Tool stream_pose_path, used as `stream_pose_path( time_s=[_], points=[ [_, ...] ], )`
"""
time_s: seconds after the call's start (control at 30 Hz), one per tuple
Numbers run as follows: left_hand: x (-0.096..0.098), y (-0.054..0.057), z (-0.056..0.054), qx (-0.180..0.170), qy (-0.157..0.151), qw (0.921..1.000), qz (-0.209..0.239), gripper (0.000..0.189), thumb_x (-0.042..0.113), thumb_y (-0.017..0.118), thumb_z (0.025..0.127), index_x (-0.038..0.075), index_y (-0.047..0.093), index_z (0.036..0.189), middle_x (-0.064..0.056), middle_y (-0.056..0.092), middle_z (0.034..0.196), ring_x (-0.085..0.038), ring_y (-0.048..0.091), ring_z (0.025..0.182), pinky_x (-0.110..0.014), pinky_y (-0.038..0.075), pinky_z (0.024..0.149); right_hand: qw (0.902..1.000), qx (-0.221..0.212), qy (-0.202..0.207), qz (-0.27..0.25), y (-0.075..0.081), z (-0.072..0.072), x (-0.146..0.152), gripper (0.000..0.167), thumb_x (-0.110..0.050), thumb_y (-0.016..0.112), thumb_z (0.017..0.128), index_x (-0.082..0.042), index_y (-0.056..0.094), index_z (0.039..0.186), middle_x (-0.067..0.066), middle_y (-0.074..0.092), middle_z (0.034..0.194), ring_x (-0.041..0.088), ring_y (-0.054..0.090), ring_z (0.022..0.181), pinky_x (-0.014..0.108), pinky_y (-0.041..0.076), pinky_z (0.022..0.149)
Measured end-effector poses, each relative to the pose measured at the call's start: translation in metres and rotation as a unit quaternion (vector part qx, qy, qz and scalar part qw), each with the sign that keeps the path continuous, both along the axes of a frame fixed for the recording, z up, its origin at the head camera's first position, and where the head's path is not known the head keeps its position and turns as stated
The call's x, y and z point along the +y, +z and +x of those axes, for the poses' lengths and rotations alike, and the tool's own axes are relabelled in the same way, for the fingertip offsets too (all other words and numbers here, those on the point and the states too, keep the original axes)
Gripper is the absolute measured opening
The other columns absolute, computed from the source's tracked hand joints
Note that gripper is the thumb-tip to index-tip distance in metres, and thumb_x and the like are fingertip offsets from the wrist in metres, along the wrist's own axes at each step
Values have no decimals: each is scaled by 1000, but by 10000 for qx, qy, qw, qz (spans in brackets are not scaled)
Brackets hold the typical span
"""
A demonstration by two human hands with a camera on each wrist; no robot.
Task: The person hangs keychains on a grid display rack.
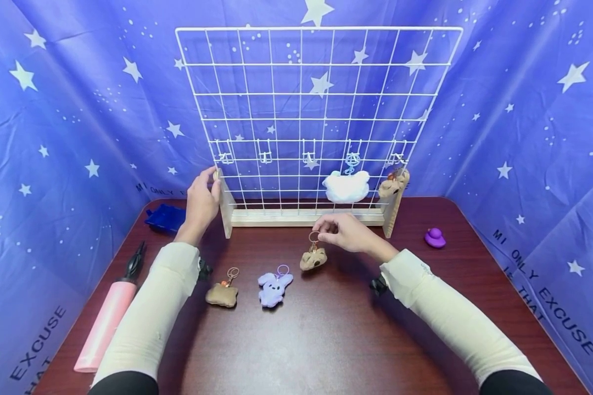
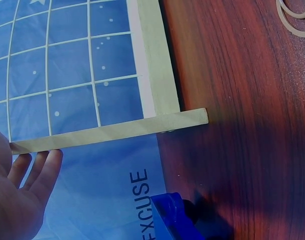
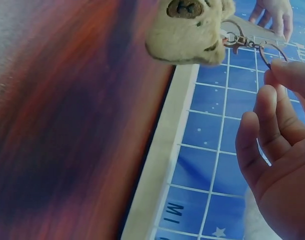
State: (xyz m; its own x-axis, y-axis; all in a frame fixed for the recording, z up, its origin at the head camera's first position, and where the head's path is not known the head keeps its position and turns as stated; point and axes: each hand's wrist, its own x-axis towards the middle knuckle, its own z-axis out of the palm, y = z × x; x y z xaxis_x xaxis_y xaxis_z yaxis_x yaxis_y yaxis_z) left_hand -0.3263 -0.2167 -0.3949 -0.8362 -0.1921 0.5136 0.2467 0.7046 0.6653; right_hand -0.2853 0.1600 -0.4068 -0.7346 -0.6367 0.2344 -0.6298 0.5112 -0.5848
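Observation:
My right hand [image 1: 348, 233] pinches the metal ring of a tan bear plush keychain [image 1: 313, 259], and the bear hangs below it in front of the white wire grid rack [image 1: 303, 219]. In the right wrist view, the ring [image 3: 270, 52] sits between thumb and fingertips. My left hand [image 1: 202, 197] grips the top of the rack's left wooden upright [image 2: 112, 134], fingers along its outer side. Several white hooks [image 1: 265, 156] line the grid. A white fluffy plush [image 1: 347, 186] hangs from one, a tan plush [image 1: 392, 185] from the rightmost.
On the table lie a brown plush keychain [image 1: 222, 294] and a lilac bunny keychain [image 1: 273, 288]. A pink pump [image 1: 106, 323] and a blue plastic piece [image 1: 166, 218] are at the left, a purple rubber duck [image 1: 435, 238] at the right. Blue starry cloth surrounds the table.

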Motion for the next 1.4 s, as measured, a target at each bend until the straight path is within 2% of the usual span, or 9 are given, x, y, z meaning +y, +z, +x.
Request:
stream_pose_path(
  time_s=[0.3,0.43,0.7,0.93,1.17,1.4],
  points=[
    [1,1,0,49,-7,10000,-38,41,16,56,102,8,57,143,-25,66,121,-41,63,112,-53,49,100,9993,245,-75,-271,21,-8,-3,13,-6,76,89,-10,72,101,2,73,81,11,63,72,26,51,67],
    [0,0,0,138,47,9999,-76,41,15,57,102,6,58,142,-25,66,119,-42,63,111,-53,49,100,9993,237,-108,-283,29,-12,-4,14,-7,75,89,-10,72,103,3,73,81,12,62,72,27,51,68],
    [1,0,1,95,16,9999,-45,41,14,56,102,5,57,142,-26,66,117,-42,63,109,-53,50,99,9985,333,-147,-397,41,-20,-6,12,-8,73,92,-8,72,104,2,71,79,11,59,68,25,49,64],
    [1,1,1,135,20,9999,-39,41,13,57,102,5,57,142,-26,66,117,-42,63,109,-53,49,99,9979,370,-292,-449,58,-22,-9,15,-7,73,91,-5,73,106,5,70,81,16,60,72,27,50,67],
    [2,0,-1,133,35,9999,-71,41,14,56,102,5,57,142,-26,66,119,-42,63,111,-53,50,100,9980,407,-429,-240,75,-26,-11,14,-11,70,94,-10,72,108,3,71,83,15,63,74,28,50,69],
    [1,-1,-1,144,28,9999,-58,40,14,56,102,5,58,141,-26,66,118,-42,63,110,-53,49,100,9957,394,-678,-494,89,-32,-13,14,-11,70,94,-11,72,108,5,72,85,17,63,73,25,49,66]
  ],
)
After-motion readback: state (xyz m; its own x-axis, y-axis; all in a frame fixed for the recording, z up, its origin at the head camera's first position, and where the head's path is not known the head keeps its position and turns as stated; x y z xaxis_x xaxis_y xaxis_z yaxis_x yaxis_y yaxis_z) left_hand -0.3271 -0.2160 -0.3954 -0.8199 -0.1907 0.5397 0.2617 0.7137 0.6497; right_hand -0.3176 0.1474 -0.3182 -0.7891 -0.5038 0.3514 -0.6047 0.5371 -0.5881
